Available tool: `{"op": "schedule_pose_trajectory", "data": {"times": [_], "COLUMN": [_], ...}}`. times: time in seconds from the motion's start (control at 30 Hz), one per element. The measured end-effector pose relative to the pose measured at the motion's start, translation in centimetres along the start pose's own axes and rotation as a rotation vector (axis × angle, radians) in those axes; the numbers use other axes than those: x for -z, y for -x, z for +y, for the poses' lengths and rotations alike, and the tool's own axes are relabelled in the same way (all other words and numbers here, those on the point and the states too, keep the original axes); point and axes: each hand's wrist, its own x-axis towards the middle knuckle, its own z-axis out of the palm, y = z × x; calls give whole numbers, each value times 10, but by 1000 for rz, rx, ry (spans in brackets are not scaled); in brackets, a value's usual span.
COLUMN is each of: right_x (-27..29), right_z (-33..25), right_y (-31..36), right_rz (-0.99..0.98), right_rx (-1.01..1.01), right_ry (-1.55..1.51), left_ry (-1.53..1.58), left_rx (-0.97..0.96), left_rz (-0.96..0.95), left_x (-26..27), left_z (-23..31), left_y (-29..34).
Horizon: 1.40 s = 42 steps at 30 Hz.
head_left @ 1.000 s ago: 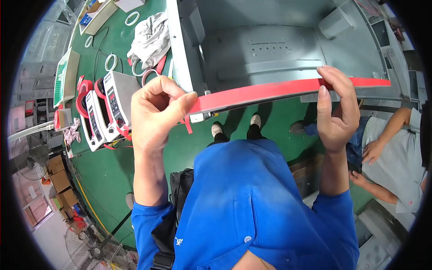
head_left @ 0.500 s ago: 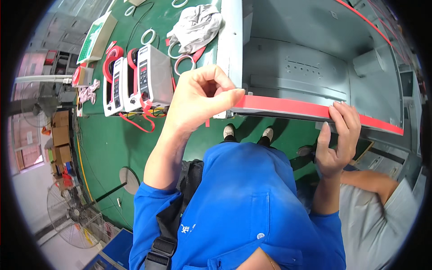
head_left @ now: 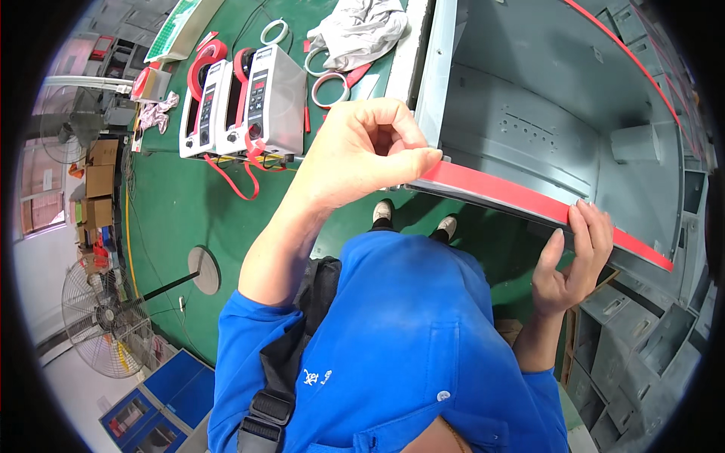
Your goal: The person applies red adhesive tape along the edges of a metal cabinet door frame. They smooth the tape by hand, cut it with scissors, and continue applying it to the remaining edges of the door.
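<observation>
- A long, narrow, flat strip of bright red tape runs along the near edge of a large, open, grey sheet-metal cabinet, slanting down from the left hand to the near right corner.
- The strip has a smooth, even, matt-looking face; a thin dark line follows its lower side, and its right end stops at the cabinet corner.
- The left hand has its thumb and forefinger closed in a narrow pinch on the strip's left end.
- The right hand is loosely spread, its fingertips resting on the strip toward its right part and its thumb apart, below the edge.
- A second thin red line curves along the cabinet's far right edge.
- On the green surface at the upper left stand two white, boxy tape dispensers with red rolls; a crumpled pale grey cloth lies near the cabinet.
- The strip's left tip is hidden under the left thumb, and the right fingers cover a short stretch of it.
- Whether the strip is stuck down along its whole length is hard to tell, as is whether the right thumb touches the edge.
- The cabinet's far side is cut off by the upper border, and part of its floor lies in shadow.
</observation>
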Motion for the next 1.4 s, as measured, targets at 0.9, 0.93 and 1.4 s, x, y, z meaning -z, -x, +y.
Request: {"op": "schedule_pose_trajectory", "data": {"times": [0.9,0.93,1.4], "right_x": [-14,-17,-64], "right_z": [-29,-33,-106], "right_y": [-9,-11,-33], "right_rz": [-108,-124,-138], "right_rx": [46,59,280], "right_ry": [153,149,-167], "left_ry": [113,119,124], "left_rx": [-182,-216,-173], "left_rz": [176,188,380], "left_x": [16,20,8], "left_z": [-18,-20,-42], "left_y": [11,13,35]}}
